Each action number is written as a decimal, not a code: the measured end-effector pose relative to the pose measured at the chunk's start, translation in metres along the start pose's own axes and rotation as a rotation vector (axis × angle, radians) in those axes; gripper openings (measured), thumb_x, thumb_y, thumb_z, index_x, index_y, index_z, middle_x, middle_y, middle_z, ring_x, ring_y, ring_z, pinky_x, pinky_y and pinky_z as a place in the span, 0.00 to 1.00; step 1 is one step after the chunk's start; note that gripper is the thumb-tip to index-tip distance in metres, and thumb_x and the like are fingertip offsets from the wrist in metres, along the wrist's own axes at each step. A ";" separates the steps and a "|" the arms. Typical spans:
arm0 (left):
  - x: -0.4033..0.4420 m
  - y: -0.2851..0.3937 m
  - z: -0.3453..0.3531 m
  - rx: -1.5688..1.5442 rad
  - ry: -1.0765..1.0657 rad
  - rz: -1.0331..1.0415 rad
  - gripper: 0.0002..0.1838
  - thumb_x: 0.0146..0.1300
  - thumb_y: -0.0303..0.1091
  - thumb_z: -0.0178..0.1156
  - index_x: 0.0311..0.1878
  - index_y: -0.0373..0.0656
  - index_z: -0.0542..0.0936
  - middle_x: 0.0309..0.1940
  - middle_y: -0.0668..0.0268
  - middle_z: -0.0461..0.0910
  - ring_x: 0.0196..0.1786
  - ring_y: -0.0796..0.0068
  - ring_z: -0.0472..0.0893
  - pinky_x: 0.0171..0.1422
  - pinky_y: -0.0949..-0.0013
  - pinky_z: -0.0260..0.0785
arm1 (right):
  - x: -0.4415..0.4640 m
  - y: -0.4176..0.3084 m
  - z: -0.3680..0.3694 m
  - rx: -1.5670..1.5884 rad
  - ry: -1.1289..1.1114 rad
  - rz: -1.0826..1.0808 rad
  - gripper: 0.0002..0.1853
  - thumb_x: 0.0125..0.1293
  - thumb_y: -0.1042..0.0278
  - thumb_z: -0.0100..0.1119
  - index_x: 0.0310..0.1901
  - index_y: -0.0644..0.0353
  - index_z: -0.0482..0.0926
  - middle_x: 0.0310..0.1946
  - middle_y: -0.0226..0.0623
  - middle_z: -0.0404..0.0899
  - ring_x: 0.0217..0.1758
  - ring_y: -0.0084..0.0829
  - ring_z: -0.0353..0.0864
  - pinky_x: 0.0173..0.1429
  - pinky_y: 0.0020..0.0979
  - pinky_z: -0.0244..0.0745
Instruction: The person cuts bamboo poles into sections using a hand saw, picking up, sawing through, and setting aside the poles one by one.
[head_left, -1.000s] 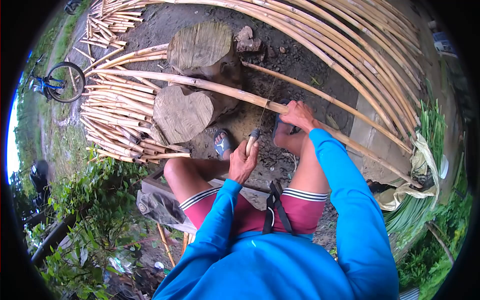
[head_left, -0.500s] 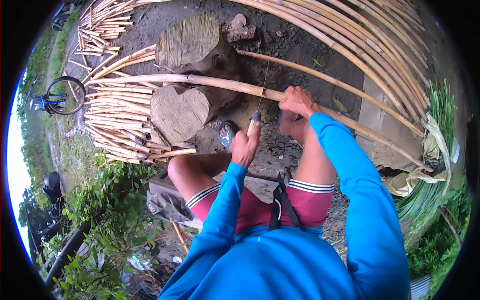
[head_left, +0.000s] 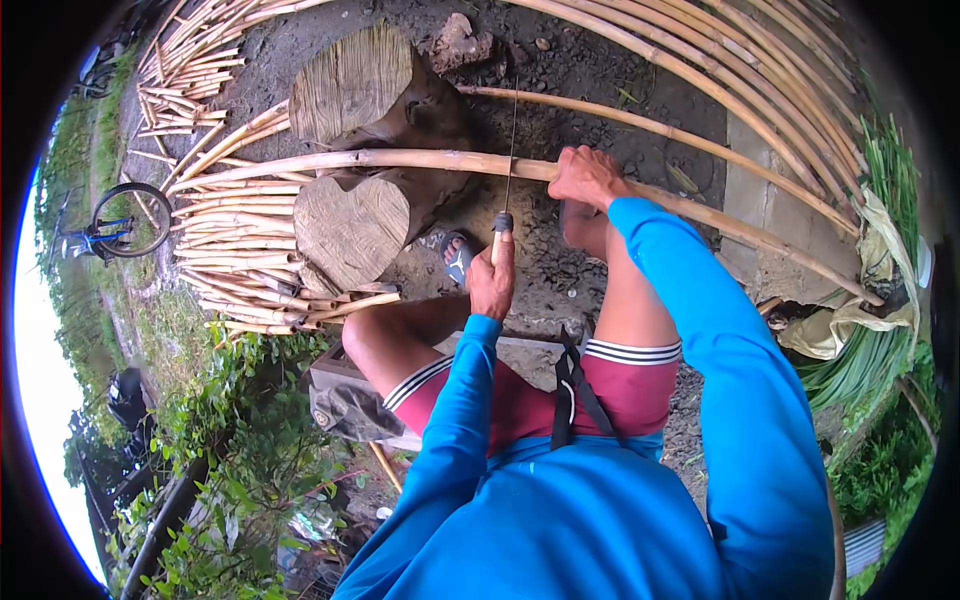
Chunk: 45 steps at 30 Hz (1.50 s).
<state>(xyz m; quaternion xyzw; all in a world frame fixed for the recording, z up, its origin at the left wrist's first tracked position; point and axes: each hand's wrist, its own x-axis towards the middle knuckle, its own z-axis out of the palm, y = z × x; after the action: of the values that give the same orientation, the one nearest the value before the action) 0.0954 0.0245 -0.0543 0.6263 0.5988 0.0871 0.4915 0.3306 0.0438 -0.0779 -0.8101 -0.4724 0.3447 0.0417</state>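
Observation:
A long bamboo pole lies across the gap between two wooden stumps and runs right past my knee. My right hand, on the right side of the view, is wrapped round this pole. Lower and to the left, my left hand grips the handle of a thin-bladed tool. Its narrow blade points up and crosses the pole just left of my right hand. Whether the blade has cut into the bamboo is too small to tell.
Stumps stand left of centre. Cut bamboo pieces are piled at the left, with a bicycle beyond. Long poles lie at the upper right; a pale sack and green stalks are at the right.
The camera view has shifted. Both hands keep their holds, and the tool has turned more upright, with its blade now across the pole farther from my right hand.

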 end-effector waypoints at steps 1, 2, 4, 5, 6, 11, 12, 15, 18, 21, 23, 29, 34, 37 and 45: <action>-0.002 0.003 -0.001 0.009 -0.026 -0.030 0.31 0.71 0.58 0.52 0.26 0.35 0.74 0.17 0.64 0.68 0.23 0.72 0.68 0.30 0.62 0.61 | 0.000 0.002 0.001 -0.002 0.015 -0.008 0.19 0.48 0.59 0.61 0.38 0.65 0.85 0.40 0.62 0.83 0.47 0.58 0.83 0.57 0.49 0.79; -0.009 0.005 -0.008 0.019 -0.039 -0.020 0.31 0.71 0.59 0.52 0.29 0.35 0.76 0.17 0.65 0.68 0.23 0.73 0.68 0.30 0.63 0.62 | 0.001 0.002 0.002 -0.004 0.007 0.019 0.20 0.48 0.59 0.61 0.39 0.65 0.86 0.41 0.62 0.83 0.48 0.58 0.83 0.57 0.48 0.79; -0.033 0.001 -0.034 0.181 -0.016 0.298 0.30 0.71 0.59 0.52 0.35 0.35 0.80 0.18 0.65 0.70 0.23 0.75 0.70 0.30 0.64 0.63 | -0.004 -0.002 -0.009 -0.012 -0.051 0.018 0.21 0.48 0.58 0.61 0.41 0.64 0.86 0.44 0.61 0.83 0.50 0.57 0.83 0.59 0.48 0.78; -0.046 -0.010 -0.044 0.339 0.065 0.601 0.29 0.71 0.58 0.51 0.39 0.36 0.81 0.18 0.64 0.72 0.23 0.75 0.71 0.30 0.65 0.64 | -0.006 -0.006 -0.013 -0.012 -0.103 0.028 0.22 0.48 0.57 0.61 0.43 0.63 0.86 0.46 0.60 0.82 0.52 0.56 0.83 0.60 0.47 0.77; -0.064 0.006 -0.057 0.214 -0.043 0.191 0.29 0.71 0.58 0.51 0.41 0.36 0.82 0.19 0.63 0.74 0.24 0.76 0.73 0.31 0.65 0.65 | -0.005 -0.007 -0.012 -0.003 -0.105 0.021 0.22 0.48 0.57 0.61 0.43 0.63 0.86 0.46 0.60 0.82 0.52 0.56 0.83 0.60 0.47 0.77; -0.048 0.008 -0.050 0.053 -0.106 0.064 0.33 0.70 0.62 0.51 0.37 0.35 0.82 0.21 0.61 0.78 0.26 0.72 0.77 0.32 0.62 0.68 | -0.005 -0.005 -0.010 -0.061 -0.097 0.048 0.25 0.48 0.55 0.62 0.46 0.64 0.84 0.47 0.57 0.83 0.52 0.55 0.83 0.60 0.46 0.78; -0.026 0.007 -0.033 0.119 -0.115 -0.048 0.33 0.70 0.62 0.50 0.35 0.35 0.81 0.20 0.60 0.78 0.26 0.71 0.78 0.33 0.61 0.69 | 0.004 -0.001 0.004 -0.055 -0.071 0.060 0.26 0.49 0.56 0.60 0.47 0.64 0.84 0.47 0.58 0.83 0.53 0.55 0.83 0.61 0.45 0.77; -0.015 0.007 -0.024 0.090 -0.092 -0.154 0.32 0.70 0.61 0.51 0.31 0.35 0.79 0.20 0.58 0.77 0.26 0.68 0.79 0.34 0.60 0.69 | -0.003 -0.005 -0.008 -0.036 -0.087 0.024 0.22 0.51 0.56 0.59 0.43 0.63 0.85 0.46 0.58 0.83 0.53 0.56 0.83 0.60 0.47 0.77; -0.035 0.032 -0.042 0.062 -0.055 -0.032 0.27 0.68 0.55 0.55 0.32 0.35 0.79 0.19 0.57 0.77 0.25 0.65 0.79 0.34 0.60 0.70 | -0.004 -0.006 -0.005 -0.069 -0.059 0.035 0.20 0.51 0.57 0.59 0.41 0.63 0.86 0.45 0.57 0.84 0.52 0.56 0.83 0.59 0.48 0.78; -0.041 0.028 -0.049 0.106 -0.091 -0.002 0.22 0.66 0.50 0.57 0.34 0.35 0.80 0.20 0.57 0.78 0.26 0.64 0.80 0.35 0.61 0.71 | -0.015 -0.012 -0.010 -0.059 -0.026 0.037 0.20 0.51 0.58 0.60 0.42 0.62 0.86 0.44 0.57 0.84 0.51 0.56 0.83 0.59 0.48 0.78; -0.035 0.015 -0.042 0.101 -0.121 0.025 0.20 0.65 0.46 0.57 0.34 0.35 0.80 0.20 0.57 0.79 0.26 0.64 0.81 0.35 0.62 0.71 | -0.016 -0.009 -0.007 -0.037 -0.016 0.050 0.20 0.50 0.58 0.60 0.42 0.62 0.86 0.44 0.58 0.83 0.51 0.56 0.83 0.59 0.48 0.78; -0.010 -0.039 -0.004 0.079 0.069 0.071 0.16 0.59 0.41 0.63 0.31 0.33 0.79 0.19 0.64 0.77 0.22 0.76 0.75 0.28 0.65 0.68 | 0.001 -0.010 -0.002 -0.041 -0.073 0.048 0.22 0.49 0.57 0.61 0.44 0.61 0.86 0.47 0.57 0.83 0.54 0.54 0.83 0.61 0.46 0.77; -0.039 0.030 -0.054 0.115 -0.076 0.003 0.18 0.58 0.42 0.59 0.32 0.32 0.78 0.18 0.60 0.76 0.23 0.74 0.76 0.30 0.65 0.68 | -0.013 -0.018 -0.005 -0.055 -0.080 0.031 0.22 0.50 0.57 0.61 0.45 0.62 0.86 0.47 0.57 0.83 0.53 0.55 0.83 0.60 0.46 0.78; -0.040 0.029 -0.054 0.130 -0.103 -0.038 0.19 0.57 0.43 0.59 0.33 0.32 0.77 0.21 0.49 0.76 0.26 0.57 0.79 0.35 0.58 0.69 | -0.016 -0.014 -0.007 -0.026 0.038 0.028 0.20 0.48 0.58 0.63 0.40 0.63 0.86 0.42 0.61 0.83 0.49 0.57 0.84 0.58 0.48 0.78; -0.018 -0.018 -0.014 -0.051 -0.074 -0.098 0.17 0.57 0.42 0.58 0.31 0.32 0.77 0.20 0.50 0.76 0.25 0.58 0.76 0.37 0.56 0.69 | -0.012 -0.011 -0.001 -0.028 -0.003 -0.016 0.21 0.48 0.58 0.61 0.40 0.64 0.85 0.42 0.62 0.83 0.49 0.59 0.83 0.57 0.48 0.78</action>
<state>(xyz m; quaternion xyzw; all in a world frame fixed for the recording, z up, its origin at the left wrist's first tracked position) 0.0682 0.0130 -0.0516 0.5863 0.6079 0.0546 0.5327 0.3197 0.0401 -0.0663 -0.8062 -0.4837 0.3391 0.0326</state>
